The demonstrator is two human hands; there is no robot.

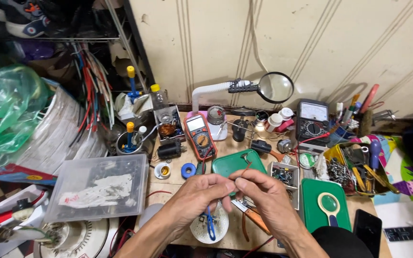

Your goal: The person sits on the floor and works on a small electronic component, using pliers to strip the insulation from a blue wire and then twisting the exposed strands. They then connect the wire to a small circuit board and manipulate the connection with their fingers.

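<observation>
My left hand and my right hand meet over the middle of the workbench, fingertips pinched together on a thin brown wire that curls up above them. Under my left hand lies a round white circuit board with blue-handled tweezers on it. Orange-handled pliers rest below my right hand. A green tray sits just behind my fingers.
An orange digital multimeter, a black analogue meter and a magnifier on a white gooseneck stand at the back. A clear plastic box is on the left. A green box with a hand magnifier and a yellow tool tray are on the right.
</observation>
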